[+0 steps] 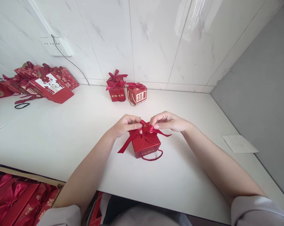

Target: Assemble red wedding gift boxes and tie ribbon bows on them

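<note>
A small red gift box [145, 145] with a cord handle stands on the white table [73, 131] in front of me. A red ribbon [146, 127] crosses its top, with tails hanging to the left and right. My left hand [125, 125] pinches the ribbon on the left side of the box top. My right hand [166, 121] pinches the ribbon on the right side. Both hands have their fingers closed on the ribbon just above the box.
Three finished red boxes with bows [125, 89] stand by the back wall. A heap of flat red boxes [42, 83] lies at the far left, near a wall socket [56, 46]. A white sheet [239, 143] lies at the right. A carton of red boxes [19, 197] sits below the table's front edge.
</note>
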The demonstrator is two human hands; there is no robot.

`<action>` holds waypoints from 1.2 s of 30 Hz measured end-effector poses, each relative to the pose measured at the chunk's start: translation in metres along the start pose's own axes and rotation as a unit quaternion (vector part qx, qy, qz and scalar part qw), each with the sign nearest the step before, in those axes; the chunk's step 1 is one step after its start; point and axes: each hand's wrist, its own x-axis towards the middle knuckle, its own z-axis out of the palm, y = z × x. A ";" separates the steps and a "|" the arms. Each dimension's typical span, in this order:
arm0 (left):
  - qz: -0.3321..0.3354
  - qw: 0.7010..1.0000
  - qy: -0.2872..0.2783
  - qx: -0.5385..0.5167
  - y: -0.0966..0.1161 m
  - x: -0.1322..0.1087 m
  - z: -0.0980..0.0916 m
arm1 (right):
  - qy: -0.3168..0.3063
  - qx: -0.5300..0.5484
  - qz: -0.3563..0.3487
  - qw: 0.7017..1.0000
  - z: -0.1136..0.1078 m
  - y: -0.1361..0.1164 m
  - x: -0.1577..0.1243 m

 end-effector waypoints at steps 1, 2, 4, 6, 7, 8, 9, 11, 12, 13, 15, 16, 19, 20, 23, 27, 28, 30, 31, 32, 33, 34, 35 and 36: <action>-0.003 1.000 -0.015 -0.006 0.003 -0.002 -0.003 | -0.009 -0.004 0.010 1.000 -0.001 -0.002 -0.001; -0.007 0.999 -0.034 -0.008 0.006 -0.004 -0.008 | -0.017 -0.009 0.022 1.000 -0.003 -0.005 -0.002; -0.012 0.997 -0.071 0.003 0.016 -0.011 -0.019 | -0.029 -0.030 0.040 0.998 -0.006 -0.012 -0.004; -0.018 0.996 -0.084 0.036 0.026 -0.020 -0.031 | -0.020 -0.080 0.062 0.995 -0.008 -0.019 -0.008; -0.025 0.995 -0.076 0.061 0.031 -0.024 -0.036 | -0.008 -0.113 0.081 0.990 -0.009 -0.022 -0.009; -0.038 0.993 -0.067 0.092 0.035 -0.028 -0.040 | 0.004 -0.145 0.107 0.984 -0.009 -0.025 -0.011; -0.056 0.988 -0.060 0.127 0.039 -0.030 -0.041 | 0.013 -0.171 0.140 0.975 -0.009 -0.027 -0.013; -0.109 0.972 -0.066 0.199 0.045 -0.034 -0.040 | 0.009 -0.198 0.202 0.959 -0.007 -0.030 -0.014; -0.134 0.962 -0.074 0.228 0.047 -0.034 -0.038 | -0.002 -0.204 0.223 0.953 -0.005 -0.031 -0.015; -0.153 0.953 -0.083 0.249 0.048 -0.034 -0.035 | -0.014 -0.210 0.236 0.949 -0.003 -0.031 -0.015; -0.168 0.944 -0.095 0.268 0.050 -0.033 -0.030 | -0.038 -0.225 0.251 0.941 0.001 -0.032 -0.015; -0.167 0.943 -0.099 0.269 0.050 -0.032 -0.028 | -0.049 -0.234 0.257 0.936 0.002 -0.033 -0.014; -0.165 0.942 -0.115 0.271 0.049 -0.032 -0.026 | -0.068 -0.247 0.276 0.926 0.005 -0.035 -0.014; -0.169 0.940 -0.123 0.269 0.048 -0.032 -0.026 | -0.070 -0.245 0.281 0.925 0.005 -0.036 -0.014; -0.176 0.938 -0.145 0.261 0.047 -0.033 -0.026 | -0.073 -0.209 0.259 0.940 0.004 -0.037 -0.015; -0.157 0.945 -0.139 0.252 0.049 -0.034 -0.025 | -0.086 -0.138 0.222 0.962 0.001 -0.038 -0.017; -0.154 0.946 -0.135 0.249 0.051 -0.034 -0.025 | -0.086 -0.130 0.229 0.961 0.001 -0.038 -0.017; -0.151 0.950 -0.130 0.242 0.053 -0.035 -0.026 | -0.084 -0.125 0.247 0.957 0.001 -0.038 -0.017; -0.149 0.951 -0.129 0.238 0.054 -0.035 -0.027 | -0.080 -0.127 0.249 0.957 0.002 -0.038 -0.016; -0.148 0.953 -0.127 0.234 0.054 -0.036 -0.028 | -0.073 -0.130 0.245 0.958 0.002 -0.037 -0.016; -0.148 0.954 -0.124 0.230 0.054 -0.036 -0.030 | -0.063 -0.135 0.238 0.960 0.002 -0.036 -0.016; -0.151 0.954 -0.124 0.227 0.054 -0.036 -0.031 | -0.052 -0.141 0.231 0.961 0.001 -0.035 -0.016; -0.155 0.954 -0.124 0.226 0.052 -0.037 -0.034 | -0.043 -0.149 0.229 0.961 -0.001 -0.034 -0.016; -0.161 0.952 -0.126 0.228 0.051 -0.037 -0.036 | -0.037 -0.156 0.234 0.959 -0.003 -0.032 -0.016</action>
